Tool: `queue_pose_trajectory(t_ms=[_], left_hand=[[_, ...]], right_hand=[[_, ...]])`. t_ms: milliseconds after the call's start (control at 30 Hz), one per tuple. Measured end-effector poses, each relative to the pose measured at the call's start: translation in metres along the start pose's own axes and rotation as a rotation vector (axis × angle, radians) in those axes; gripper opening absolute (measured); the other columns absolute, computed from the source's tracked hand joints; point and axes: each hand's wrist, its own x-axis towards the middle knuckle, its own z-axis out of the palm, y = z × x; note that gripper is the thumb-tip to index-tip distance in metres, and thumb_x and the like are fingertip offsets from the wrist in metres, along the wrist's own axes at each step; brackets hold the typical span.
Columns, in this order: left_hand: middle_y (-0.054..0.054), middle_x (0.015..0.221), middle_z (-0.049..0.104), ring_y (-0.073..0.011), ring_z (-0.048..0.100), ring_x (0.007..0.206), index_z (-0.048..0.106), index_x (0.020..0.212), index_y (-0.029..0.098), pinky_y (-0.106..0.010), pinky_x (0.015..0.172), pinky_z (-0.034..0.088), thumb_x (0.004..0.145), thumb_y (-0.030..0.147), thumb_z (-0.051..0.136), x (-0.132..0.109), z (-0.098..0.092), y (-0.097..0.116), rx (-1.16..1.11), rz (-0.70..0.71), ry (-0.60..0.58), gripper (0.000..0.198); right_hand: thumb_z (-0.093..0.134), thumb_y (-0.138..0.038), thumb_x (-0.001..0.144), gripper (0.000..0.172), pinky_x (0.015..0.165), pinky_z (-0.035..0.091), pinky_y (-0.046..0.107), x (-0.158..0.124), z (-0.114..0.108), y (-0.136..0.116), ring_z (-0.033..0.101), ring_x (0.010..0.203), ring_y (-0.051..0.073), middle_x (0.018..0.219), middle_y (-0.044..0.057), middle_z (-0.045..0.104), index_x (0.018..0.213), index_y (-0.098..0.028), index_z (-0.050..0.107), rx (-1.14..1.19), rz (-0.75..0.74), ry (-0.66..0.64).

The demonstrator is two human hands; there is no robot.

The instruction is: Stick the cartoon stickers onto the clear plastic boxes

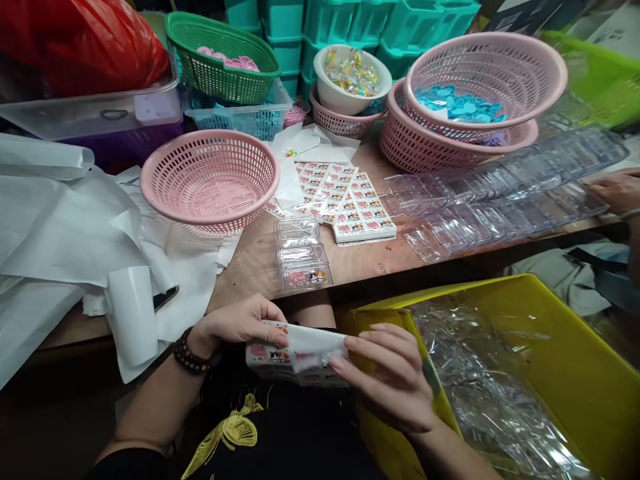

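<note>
Over my lap, my left hand [250, 325] grips the left end of a sticker sheet [273, 353] printed with small cartoon animals, thumb on top. My right hand [393, 370] pinches the right side, where a white edge of the sheet is lifted and folded over. On the table edge just beyond lie a few overlapping clear plastic cases [303, 247]; the nearest bears an animal sticker. A stack of similar sticker sheets [363, 207] rests behind them, with loose sheets and white backing paper beside it.
An unfilled pink basket [210, 177] stands left of centre, near crumpled white paper [60, 233]. Rows of clear cases [495, 193] spread to the right, where another person's hand [617, 190] rests. A yellow bin [565, 373] of clear plastic pieces sits at my right.
</note>
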Motion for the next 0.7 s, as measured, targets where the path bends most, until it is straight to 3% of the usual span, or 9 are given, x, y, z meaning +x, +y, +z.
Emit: queue_pose_trajectory(t_ms=[100,167,267,367,433,567,700], left_hand=[[-0.002,0.080,0.075,-0.0149,0.063,0.072,0.078,0.090,0.017,-0.026,0.072,0.049,0.087,0.037,0.068,-0.012,0.006,0.003,0.330,0.226,0.239,0.022],[-0.004,0.094,0.074,-0.0190,0.065,0.090,0.078,0.093,0.021,-0.033,0.087,0.049,0.093,0.031,0.063,-0.020,0.014,0.006,0.609,0.405,0.414,0.018],[-0.008,0.119,0.066,-0.0257,0.057,0.116,0.078,0.094,0.025,-0.043,0.101,0.045,0.093,0.028,0.063,-0.024,0.025,0.007,0.840,0.556,0.592,0.015],[-0.009,0.145,0.049,-0.0297,0.044,0.133,0.076,0.094,0.026,-0.050,0.109,0.040,0.094,0.028,0.061,-0.019,0.032,0.004,0.909,0.560,0.667,0.015],[-0.007,0.159,0.033,-0.0314,0.038,0.137,0.076,0.093,0.026,-0.054,0.111,0.038,0.095,0.028,0.060,-0.013,0.033,0.001,0.907,0.557,0.684,0.016],[-0.001,0.168,0.013,-0.0330,0.036,0.137,0.075,0.092,0.026,-0.056,0.109,0.039,0.095,0.026,0.060,-0.002,0.034,-0.005,0.853,0.576,0.686,0.015],[0.003,0.170,0.004,-0.0328,0.040,0.134,0.075,0.091,0.026,-0.055,0.106,0.043,0.093,0.024,0.061,0.003,0.033,-0.009,0.796,0.581,0.683,0.014]], right_hand=[[0.063,-0.020,0.092,0.012,0.066,0.056,0.031,0.028,-0.003,0.010,0.065,0.071,0.015,0.078,0.001,0.070,0.095,-0.026,0.072,0.367,0.367,0.131],[0.069,-0.027,0.088,0.005,0.056,0.051,0.027,0.053,-0.001,0.025,0.061,0.060,0.013,0.070,-0.001,0.066,0.090,-0.023,0.071,0.447,0.689,0.138],[0.079,-0.045,0.077,0.030,0.041,0.035,0.022,0.090,0.009,0.050,0.046,0.045,0.007,0.059,-0.003,0.057,0.080,-0.018,0.067,0.611,0.992,-0.084],[0.083,-0.058,0.065,0.048,0.038,0.022,0.020,0.116,0.024,0.068,0.034,0.041,0.004,0.051,-0.007,0.046,0.074,-0.017,0.061,0.779,1.106,-0.370],[0.084,-0.062,0.059,0.054,0.038,0.017,0.020,0.127,0.032,0.074,0.029,0.040,0.003,0.048,-0.010,0.041,0.071,-0.017,0.057,0.792,1.151,-0.490],[0.085,-0.064,0.052,0.058,0.039,0.012,0.021,0.139,0.041,0.079,0.024,0.040,0.002,0.048,-0.010,0.039,0.068,-0.017,0.054,0.738,1.217,-0.604],[0.083,-0.063,0.056,0.054,0.042,0.014,0.023,0.144,0.040,0.081,0.025,0.042,0.003,0.047,-0.010,0.038,0.069,-0.017,0.057,0.710,1.206,-0.608]])
